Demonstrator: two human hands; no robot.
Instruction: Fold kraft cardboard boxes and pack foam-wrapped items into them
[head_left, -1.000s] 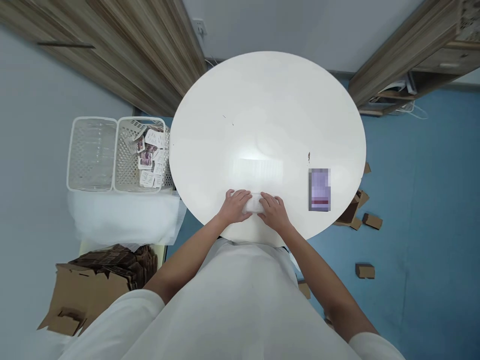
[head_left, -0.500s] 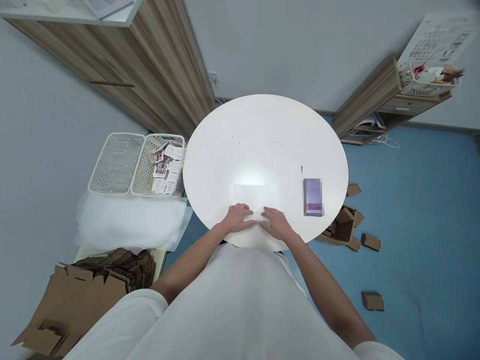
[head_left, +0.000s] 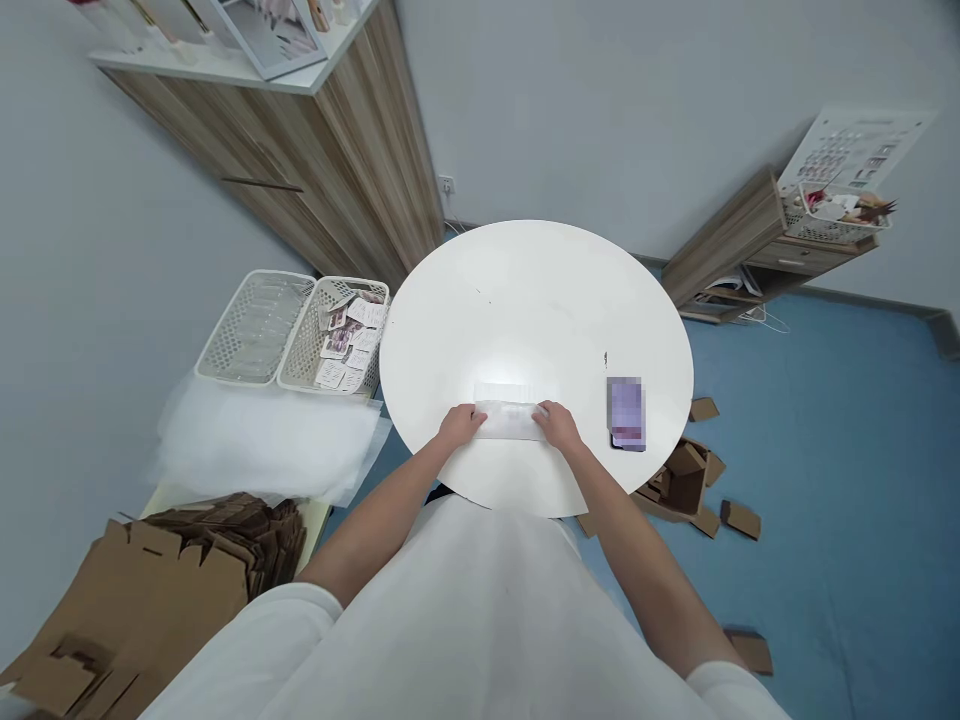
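On the white round table, a folded white foam sheet (head_left: 510, 420) lies as a flat, narrow bundle, close to the front edge. A flat part of the sheet extends beyond it, pale against the tabletop. My left hand (head_left: 461, 426) grips the bundle's left end, fingers curled round it. At the right end my right hand (head_left: 558, 425) does the same, thumb on the near side. Whether anything lies inside the folds, I cannot tell. To the right of my right hand sits a purple phone-sized item (head_left: 627, 412), its surface blurred out.
Left of the table (head_left: 540, 290) stand a white basket of clear packets (head_left: 259, 325) and a basket of printed cards (head_left: 349, 340). Nearer are stacked translucent white sheets (head_left: 270, 435) and flattened cardboard boxes (head_left: 142, 590). An open carton (head_left: 679, 480) and small boxes lie on the blue floor at right.
Both hands have moved slightly apart, to the ends of the sheet, which is now folded into a wider visible strip between them. The camera view has also shifted.
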